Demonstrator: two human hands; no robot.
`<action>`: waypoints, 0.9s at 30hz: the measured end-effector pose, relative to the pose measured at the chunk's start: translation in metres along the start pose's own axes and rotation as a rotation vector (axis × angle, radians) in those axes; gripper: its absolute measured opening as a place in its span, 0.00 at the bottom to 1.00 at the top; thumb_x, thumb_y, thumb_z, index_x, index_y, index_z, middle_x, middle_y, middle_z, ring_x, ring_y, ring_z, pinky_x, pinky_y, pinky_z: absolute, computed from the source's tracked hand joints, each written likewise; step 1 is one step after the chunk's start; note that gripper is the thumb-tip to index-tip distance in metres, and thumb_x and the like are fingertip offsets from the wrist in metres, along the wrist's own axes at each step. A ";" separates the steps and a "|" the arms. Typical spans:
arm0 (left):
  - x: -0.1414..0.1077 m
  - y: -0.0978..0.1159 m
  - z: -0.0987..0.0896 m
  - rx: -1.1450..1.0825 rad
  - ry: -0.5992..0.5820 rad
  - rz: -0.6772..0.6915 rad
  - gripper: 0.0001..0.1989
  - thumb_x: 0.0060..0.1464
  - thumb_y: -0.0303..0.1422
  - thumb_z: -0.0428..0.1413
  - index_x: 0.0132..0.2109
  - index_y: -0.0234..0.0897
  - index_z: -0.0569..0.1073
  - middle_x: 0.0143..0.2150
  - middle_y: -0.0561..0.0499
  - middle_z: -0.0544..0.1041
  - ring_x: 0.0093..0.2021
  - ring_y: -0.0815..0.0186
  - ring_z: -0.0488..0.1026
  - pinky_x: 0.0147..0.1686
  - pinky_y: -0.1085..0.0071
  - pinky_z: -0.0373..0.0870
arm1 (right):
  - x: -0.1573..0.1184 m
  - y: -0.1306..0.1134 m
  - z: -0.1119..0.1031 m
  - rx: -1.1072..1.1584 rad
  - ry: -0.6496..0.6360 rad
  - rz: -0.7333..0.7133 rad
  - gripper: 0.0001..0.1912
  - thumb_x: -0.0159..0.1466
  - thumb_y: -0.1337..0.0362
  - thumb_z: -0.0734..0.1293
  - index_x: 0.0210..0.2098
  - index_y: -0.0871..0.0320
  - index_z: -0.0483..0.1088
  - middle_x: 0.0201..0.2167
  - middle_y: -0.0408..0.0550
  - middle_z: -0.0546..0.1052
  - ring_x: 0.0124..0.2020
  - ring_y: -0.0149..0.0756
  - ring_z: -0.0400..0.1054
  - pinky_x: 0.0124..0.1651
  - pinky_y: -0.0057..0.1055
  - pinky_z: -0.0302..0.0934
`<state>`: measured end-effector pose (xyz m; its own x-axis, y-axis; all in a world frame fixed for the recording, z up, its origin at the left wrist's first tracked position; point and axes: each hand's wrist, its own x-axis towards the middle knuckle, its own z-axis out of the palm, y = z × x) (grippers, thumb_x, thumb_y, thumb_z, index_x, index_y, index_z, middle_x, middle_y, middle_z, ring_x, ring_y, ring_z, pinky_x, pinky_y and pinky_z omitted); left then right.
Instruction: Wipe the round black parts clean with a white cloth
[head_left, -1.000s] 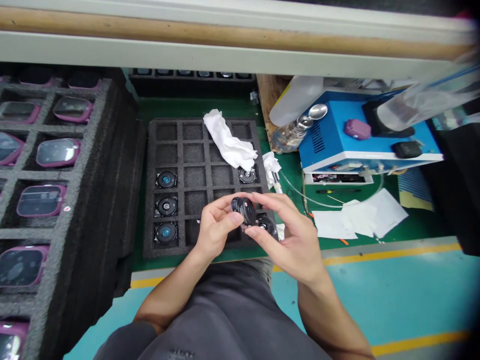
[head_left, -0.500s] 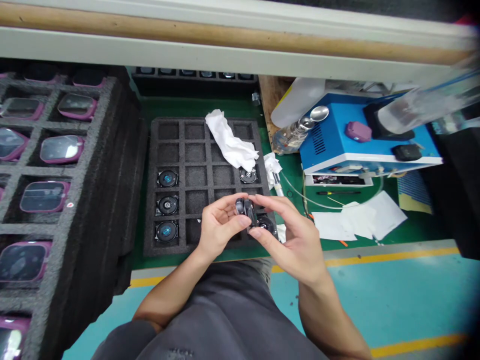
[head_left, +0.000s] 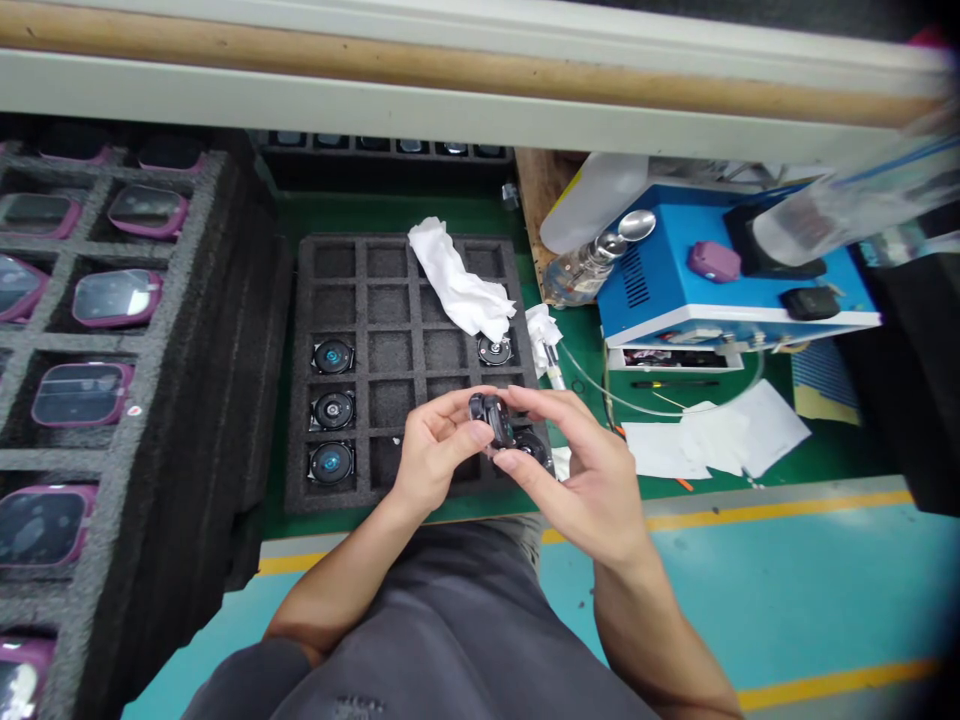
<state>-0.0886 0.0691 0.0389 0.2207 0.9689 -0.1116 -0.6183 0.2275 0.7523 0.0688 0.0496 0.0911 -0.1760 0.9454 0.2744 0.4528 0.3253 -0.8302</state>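
Between my two hands is a small black watch-like case (head_left: 495, 420), held by the fingertips above a dark foam tray (head_left: 390, 391). My left hand (head_left: 439, 445) pinches its left side, with the thumb on the near face. My right hand (head_left: 581, 470) closes on its right side with thumb and fingers. In the tray's left column sit several round black watch modules (head_left: 332, 410). Another round module (head_left: 495, 350) lies at the right, partly under a crumpled white cloth (head_left: 461, 280). One more black module (head_left: 530, 447) shows just behind my right hand.
At left stands a stack of foam trays (head_left: 187, 330) holding purple-framed watch cases (head_left: 116, 298). A blue machine (head_left: 667, 260) with a thin clear tube is at right, beside a glass pump bottle (head_left: 581, 275). White papers (head_left: 705, 440) lie below it. A shelf beam (head_left: 450, 90) crosses overhead.
The black case has turned slightly in my fingers, so more of its flat face shows. Both hands keep hold of it in nearly the same place.
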 end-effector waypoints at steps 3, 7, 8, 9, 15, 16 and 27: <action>0.000 0.001 0.001 0.005 0.022 -0.027 0.25 0.47 0.45 0.71 0.49 0.36 0.83 0.41 0.44 0.85 0.33 0.64 0.78 0.33 0.72 0.75 | 0.002 -0.001 0.000 0.000 0.000 0.005 0.27 0.64 0.65 0.73 0.62 0.45 0.70 0.53 0.48 0.79 0.53 0.43 0.73 0.55 0.44 0.70; -0.001 0.000 0.000 0.025 0.041 -0.031 0.27 0.46 0.47 0.71 0.49 0.35 0.83 0.41 0.42 0.85 0.35 0.61 0.80 0.33 0.71 0.76 | 0.002 -0.001 0.001 0.013 -0.002 0.022 0.25 0.65 0.65 0.73 0.60 0.47 0.71 0.53 0.49 0.79 0.52 0.44 0.73 0.55 0.46 0.71; -0.001 0.000 0.000 0.028 0.038 -0.032 0.28 0.46 0.48 0.71 0.50 0.35 0.83 0.41 0.42 0.85 0.36 0.61 0.80 0.33 0.71 0.76 | 0.002 -0.001 0.001 0.021 0.003 0.032 0.25 0.64 0.64 0.73 0.60 0.48 0.71 0.52 0.50 0.79 0.52 0.44 0.74 0.55 0.46 0.71; -0.001 -0.001 0.000 0.030 0.031 -0.035 0.28 0.46 0.48 0.71 0.50 0.35 0.83 0.42 0.41 0.85 0.36 0.60 0.80 0.33 0.70 0.77 | 0.002 0.000 0.002 0.029 0.010 0.045 0.24 0.64 0.64 0.73 0.59 0.48 0.71 0.52 0.50 0.78 0.52 0.44 0.74 0.55 0.46 0.71; 0.000 -0.002 -0.001 0.027 0.004 -0.044 0.32 0.45 0.53 0.70 0.50 0.33 0.82 0.43 0.39 0.85 0.36 0.58 0.81 0.33 0.68 0.78 | -0.001 0.004 0.005 0.109 0.061 0.084 0.24 0.62 0.66 0.73 0.57 0.51 0.72 0.49 0.50 0.78 0.51 0.43 0.75 0.54 0.44 0.73; 0.000 -0.001 0.000 0.027 0.003 -0.046 0.33 0.45 0.55 0.70 0.49 0.33 0.83 0.43 0.39 0.85 0.35 0.58 0.81 0.33 0.68 0.77 | -0.001 0.004 0.005 0.124 0.071 0.081 0.24 0.62 0.66 0.73 0.57 0.51 0.72 0.49 0.50 0.79 0.51 0.43 0.75 0.54 0.43 0.73; -0.001 -0.003 -0.001 0.058 0.005 -0.018 0.40 0.41 0.64 0.65 0.48 0.33 0.84 0.37 0.41 0.84 0.29 0.62 0.78 0.27 0.71 0.77 | 0.000 0.005 0.005 0.160 0.103 0.050 0.24 0.60 0.66 0.73 0.56 0.53 0.72 0.48 0.51 0.79 0.51 0.46 0.75 0.54 0.46 0.73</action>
<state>-0.0878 0.0671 0.0359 0.2282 0.9651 -0.1287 -0.5698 0.2395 0.7861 0.0669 0.0513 0.0851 -0.0629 0.9601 0.2724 0.3123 0.2782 -0.9083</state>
